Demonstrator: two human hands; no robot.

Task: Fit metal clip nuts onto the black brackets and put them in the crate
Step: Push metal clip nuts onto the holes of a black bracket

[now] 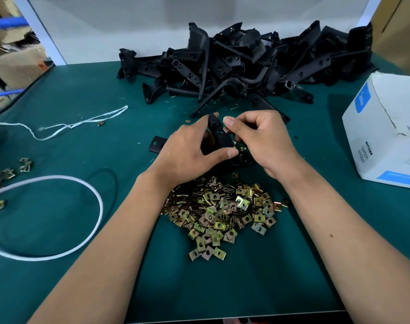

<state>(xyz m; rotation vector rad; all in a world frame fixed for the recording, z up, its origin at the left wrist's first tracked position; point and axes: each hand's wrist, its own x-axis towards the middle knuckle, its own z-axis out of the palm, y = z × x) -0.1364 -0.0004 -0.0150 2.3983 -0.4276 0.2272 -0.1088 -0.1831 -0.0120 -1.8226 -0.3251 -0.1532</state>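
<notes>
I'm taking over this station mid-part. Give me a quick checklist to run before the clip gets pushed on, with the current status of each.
1. Bracket gripped by left hand: ok.
2. Clip nut pinched in right hand: ok.
3. Clip touching the bracket edge: ok.
4. Clip opening facing the right way: cannot tell, fingers hide it.
5. Clip pile within reach: ok.
6. Crate ready for the finished part: cannot tell, none in view.

Single head-worn view, angled forward and down, close over the green table (70, 218); both forearms enter from the bottom edge.
</notes>
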